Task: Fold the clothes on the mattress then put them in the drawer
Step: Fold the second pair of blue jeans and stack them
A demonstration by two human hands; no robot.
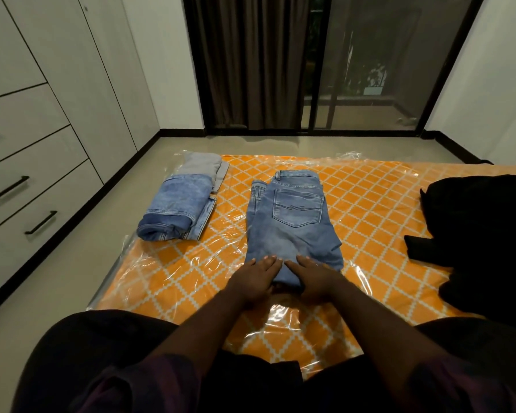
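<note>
- Denim: the folded light-blue jeans (292, 222) lie at the middle of the orange patterned mattress (379, 204), back pocket facing up.
- Left hand (255, 278) and right hand (312, 274) press flat on the near fold, fingers straight, gripping nothing.
- A second folded pair of jeans (176, 211) and a grey folded garment (204, 168) sit at the left edge.
- Black clothing (483, 228) lies at the right.
- White drawers (33, 180) with black handles stand left.
</note>
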